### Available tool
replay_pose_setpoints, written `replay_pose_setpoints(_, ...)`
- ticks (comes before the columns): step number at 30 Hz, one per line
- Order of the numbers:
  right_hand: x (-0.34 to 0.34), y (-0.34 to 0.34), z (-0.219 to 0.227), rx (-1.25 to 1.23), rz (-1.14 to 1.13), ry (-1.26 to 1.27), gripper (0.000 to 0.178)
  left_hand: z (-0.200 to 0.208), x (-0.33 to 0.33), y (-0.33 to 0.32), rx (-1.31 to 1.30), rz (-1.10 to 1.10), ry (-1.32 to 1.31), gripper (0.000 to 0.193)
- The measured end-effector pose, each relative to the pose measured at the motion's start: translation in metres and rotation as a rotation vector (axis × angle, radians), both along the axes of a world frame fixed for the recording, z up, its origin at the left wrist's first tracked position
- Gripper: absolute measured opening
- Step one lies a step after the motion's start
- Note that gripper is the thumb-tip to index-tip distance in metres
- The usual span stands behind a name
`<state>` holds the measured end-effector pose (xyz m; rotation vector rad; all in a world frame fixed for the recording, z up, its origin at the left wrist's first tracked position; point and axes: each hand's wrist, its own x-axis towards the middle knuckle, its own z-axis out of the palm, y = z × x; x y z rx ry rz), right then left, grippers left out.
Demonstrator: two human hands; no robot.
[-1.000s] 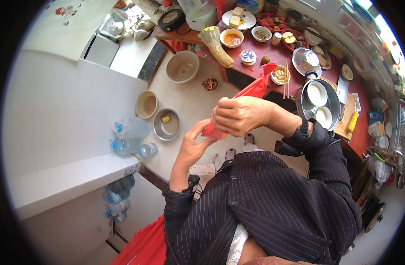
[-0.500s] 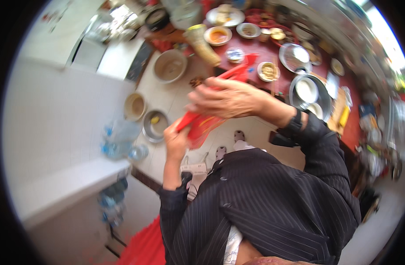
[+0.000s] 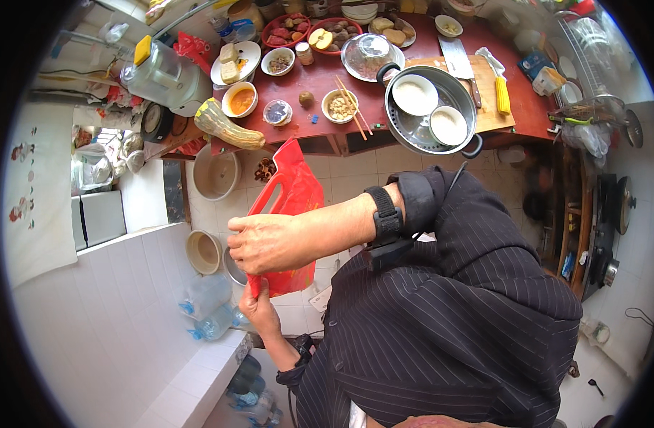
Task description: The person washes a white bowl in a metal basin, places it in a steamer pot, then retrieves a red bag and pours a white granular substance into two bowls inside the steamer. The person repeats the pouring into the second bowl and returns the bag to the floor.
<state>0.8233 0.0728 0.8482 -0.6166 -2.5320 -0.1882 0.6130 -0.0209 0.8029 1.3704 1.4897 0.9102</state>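
A red plastic bag (image 3: pixel 297 192) with a slotted handle hangs in front of me, over the floor on the near side of the table. My left hand (image 3: pixel 260 311) pinches its lower corner between thumb and fingers. Above it, my right hand (image 3: pixel 270 242) lies across the bag, knuckles up, with its fingers curled over the bag's left edge. The fingertips of the right hand are hidden, and so is what the bag holds, if anything. A black band (image 3: pixel 386 214) circles my right wrist.
The red table (image 3: pixel 305 85) bears a pot (image 3: pixel 461 85) with two white bowls, a cleaver (image 3: pixel 455 58) on a cutting board, chopsticks, a long squash (image 3: pixel 227 125) and several small dishes. Buckets (image 3: pixel 216 173) and plastic bottles (image 3: pixel 211 321) stand on the left beside the white tiled wall.
My view has swung, bringing more of the table into sight. Both hands and the bag now sit further left and lower. The right hand's blurred fingers have curled onto the bag.
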Motion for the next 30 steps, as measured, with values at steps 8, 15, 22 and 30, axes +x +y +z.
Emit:
replay_pose_setpoints(8, -0.005, -0.001, -0.015, 0.116, 0.087, 0.097, 0.013, -0.001, -0.002, -0.001, 0.019, -0.078, 0.209, 0.02)
replay_pose_setpoints(15, -0.005, 0.0, -0.024, 0.107, 0.173, 0.126, 0.008, -0.023, 0.02, -0.006, 0.226, 0.002, 0.363, 0.02)
replay_pose_setpoints(22, 0.007, 0.021, -0.012, 0.078, 0.182, 0.049, 0.009, -0.028, 0.039, 0.011, 0.281, 0.143, 0.446, 0.017)
replay_pose_setpoints(30, 0.123, 0.129, -0.129, -0.557, -0.697, 0.463, 0.008, -0.03, 0.038, 0.021, 0.296, 0.176, 0.445, 0.01)
